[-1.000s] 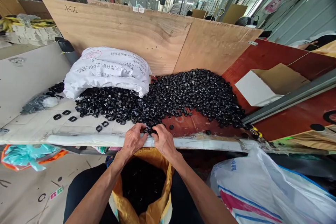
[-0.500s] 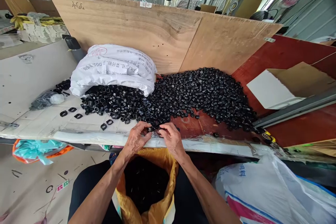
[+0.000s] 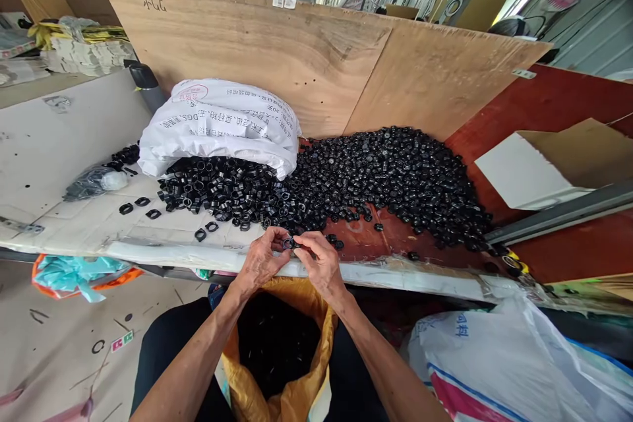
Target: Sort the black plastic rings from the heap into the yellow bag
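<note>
My left hand [image 3: 262,258] is closed, pinching a small black plastic ring [image 3: 287,244] between thumb and fingertips at the table's front edge. Close beside it, my right hand [image 3: 320,262] is also closed. Its fingertips meet at the ring's right side on a small dark piece, mostly hidden, whose kind I cannot make out. Beyond my left hand lies a heap of black rings [image 3: 222,188]. To its right spreads a larger pile of small round black parts [image 3: 395,171]. Below my hands, between the knees, stands an open yellow sack [image 3: 324,316] with dark contents.
A white printed sack [image 3: 222,122] rests over the ring heap. Behind it rises a plywood board [image 3: 336,59]. An open carton [image 3: 524,168] stands at right above a metal bar [image 3: 558,214]. A white plastic bag [image 3: 475,343] sits below right, a teal-filled basket [image 3: 82,273] below left.
My right hand has moved slightly left, bringing its fingertips against the piece in my left hand. The ring is now in plainer sight. The whole view has shifted slightly.
</note>
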Action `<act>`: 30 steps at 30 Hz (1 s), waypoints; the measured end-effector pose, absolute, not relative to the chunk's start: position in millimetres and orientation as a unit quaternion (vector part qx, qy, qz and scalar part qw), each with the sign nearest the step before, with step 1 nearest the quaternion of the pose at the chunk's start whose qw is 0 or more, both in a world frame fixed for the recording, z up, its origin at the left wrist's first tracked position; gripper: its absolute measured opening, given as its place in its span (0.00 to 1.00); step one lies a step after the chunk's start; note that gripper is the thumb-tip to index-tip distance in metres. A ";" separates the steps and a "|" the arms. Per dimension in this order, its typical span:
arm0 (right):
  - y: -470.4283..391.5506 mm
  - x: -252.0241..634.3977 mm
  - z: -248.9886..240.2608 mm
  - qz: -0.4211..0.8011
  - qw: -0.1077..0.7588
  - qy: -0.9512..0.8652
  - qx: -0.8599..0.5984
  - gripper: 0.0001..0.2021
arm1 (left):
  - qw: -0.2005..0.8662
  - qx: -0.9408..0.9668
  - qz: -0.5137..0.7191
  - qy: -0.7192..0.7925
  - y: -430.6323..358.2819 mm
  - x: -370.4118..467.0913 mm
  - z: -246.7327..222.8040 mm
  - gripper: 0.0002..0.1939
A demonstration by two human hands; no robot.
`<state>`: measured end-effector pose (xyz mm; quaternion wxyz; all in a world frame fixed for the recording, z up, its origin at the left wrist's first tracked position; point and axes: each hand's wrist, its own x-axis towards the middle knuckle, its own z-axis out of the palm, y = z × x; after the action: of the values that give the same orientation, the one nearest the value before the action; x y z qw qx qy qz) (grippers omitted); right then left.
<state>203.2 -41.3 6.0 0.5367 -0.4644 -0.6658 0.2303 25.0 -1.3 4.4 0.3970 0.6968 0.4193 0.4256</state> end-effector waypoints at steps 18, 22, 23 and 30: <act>-46.3 195.7 7.5 0.348 0.573 -0.552 -0.495 0.07 | 0.480 0.639 0.472 0.372 -4.8 17.5 17.9 0.05; -47.2 189.0 10.7 0.357 0.577 -0.541 -0.498 0.07 | 0.486 0.644 0.465 0.365 -3.8 14.7 19.7 0.07; -47.2 188.0 10.9 0.360 0.581 -0.530 -0.502 0.08 | 0.486 0.644 0.466 0.363 -3.6 14.5 19.4 0.08; -44.0 188.3 11.0 0.360 0.599 -0.525 -0.486 0.07 | 0.559 0.594 0.474 0.331 -2.8 16.8 12.0 0.15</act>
<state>188.3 -44.0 11.0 0.5989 -0.4860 -0.5249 0.3601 16.8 -2.8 12.0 0.5594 0.5936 0.3313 0.4743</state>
